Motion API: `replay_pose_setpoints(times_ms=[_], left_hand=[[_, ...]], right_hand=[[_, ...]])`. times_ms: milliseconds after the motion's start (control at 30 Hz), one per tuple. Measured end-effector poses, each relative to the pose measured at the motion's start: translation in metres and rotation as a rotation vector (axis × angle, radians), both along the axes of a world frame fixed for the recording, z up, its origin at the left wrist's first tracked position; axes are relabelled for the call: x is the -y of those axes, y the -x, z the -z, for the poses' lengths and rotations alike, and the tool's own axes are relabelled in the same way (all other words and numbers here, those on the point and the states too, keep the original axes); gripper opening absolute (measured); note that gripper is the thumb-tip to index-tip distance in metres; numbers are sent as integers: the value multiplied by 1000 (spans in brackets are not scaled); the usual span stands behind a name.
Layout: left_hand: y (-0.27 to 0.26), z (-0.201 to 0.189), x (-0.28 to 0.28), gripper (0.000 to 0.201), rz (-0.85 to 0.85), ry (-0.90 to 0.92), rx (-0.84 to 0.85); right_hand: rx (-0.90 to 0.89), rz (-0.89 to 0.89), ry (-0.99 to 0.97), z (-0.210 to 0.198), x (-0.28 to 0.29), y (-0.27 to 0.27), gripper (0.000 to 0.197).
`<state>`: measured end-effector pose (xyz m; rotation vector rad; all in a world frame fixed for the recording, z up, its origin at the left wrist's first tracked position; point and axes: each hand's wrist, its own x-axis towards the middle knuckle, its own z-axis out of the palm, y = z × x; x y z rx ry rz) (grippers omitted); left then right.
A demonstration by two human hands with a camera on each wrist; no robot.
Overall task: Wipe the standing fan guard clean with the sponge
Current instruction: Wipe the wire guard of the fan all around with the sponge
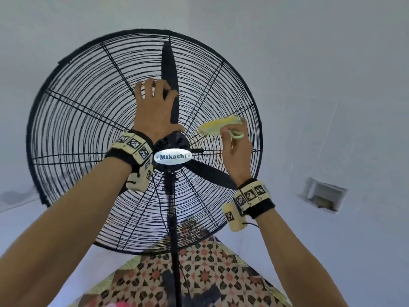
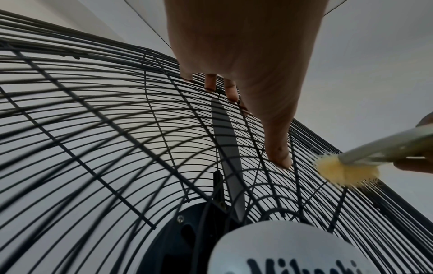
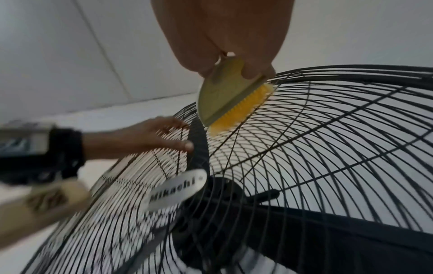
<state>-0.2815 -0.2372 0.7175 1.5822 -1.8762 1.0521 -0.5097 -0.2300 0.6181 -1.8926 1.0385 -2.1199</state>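
While our right hand grips it by its pale green back, the sponge lies with its yellow face pressed on the fan guard, right of the hub. Its long axis runs along a spoke, pointing outward and up to the right. Our fingers curl round its near end. Our left hand rests flat and open on the wires above the hub, well apart from the sponge. We read "Mikachi" on the silver badge at the centre.
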Motion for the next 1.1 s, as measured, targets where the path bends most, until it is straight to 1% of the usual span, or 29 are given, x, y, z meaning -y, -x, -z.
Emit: replay_pose_setpoints(times_ms=[33,133,167,200,267,333,367,400,433,467,500,533,567,600,667,700,733,767,800,867,933,967,1033,1100], left_hand=[[1,0,0,99,2,-4,-3],[2,0,0,99,0,-3,-6],[2,0,1,99,-1,1,-4],[2,1,1,99,-1,4,-4],[2,1,1,98,13,6,-10],[1,1,1,98,27,8,-19],[0,1,1,98,31,9,-22],[0,1,2,98,32,9,-24],[-1,2,2,98,31,10,-23],[-1,2,3,98,26,12,-23],[-1,2,3,98,19,12,-22],[-1,2,2,98,13,11,-23],[0,3,2,99,14,11,-23],[0,3,3,99,18,13,-25],[-1,3,3,99,29,15,-32],[-2,2,3,99,32,18,-33],[-3,3,3,99,30,20,-32],[-3,3,3,99,27,21,-31],[-4,4,3,100,22,21,-29],[-3,4,3,100,19,29,-24],[-2,5,2,99,23,33,-22],[-1,5,2,99,27,33,-24],[0,4,3,98,45,40,-30],[-1,4,2,97,64,47,-39]], right_hand=[[-58,-18,8,5,-1,-7,12],[-226,-174,-12,34,-10,-27,24],[-235,-210,8,37,-15,-28,25],[-196,-224,21,37,-16,-25,23],[-25,-151,43,25,-11,-9,16],[58,-42,42,13,-6,2,29],[58,-37,36,12,-5,1,27],[19,-61,34,14,-7,-4,18],[-46,-83,38,20,-12,-11,17],[-125,-108,54,29,-16,-19,24],[-207,-143,69,40,-18,-28,24],[-282,-171,81,47,-20,-34,19],[-319,-189,77,50,-23,-35,17],[-298,-204,74,48,-22,-33,20],[-139,-196,52,37,-15,-21,30],[-45,-139,41,28,-12,-15,38],[17,-94,40,24,-10,-10,41],[20,-75,47,23,-10,-9,34],[-27,-72,61,27,-12,-11,25],[-205,-117,63,40,-20,-23,9],[-347,-160,55,51,-25,-31,19],[-349,-178,49,49,-26,-30,23],[-265,-186,58,33,-24,-23,29],[-221,-178,77,12,-20,-17,16]])
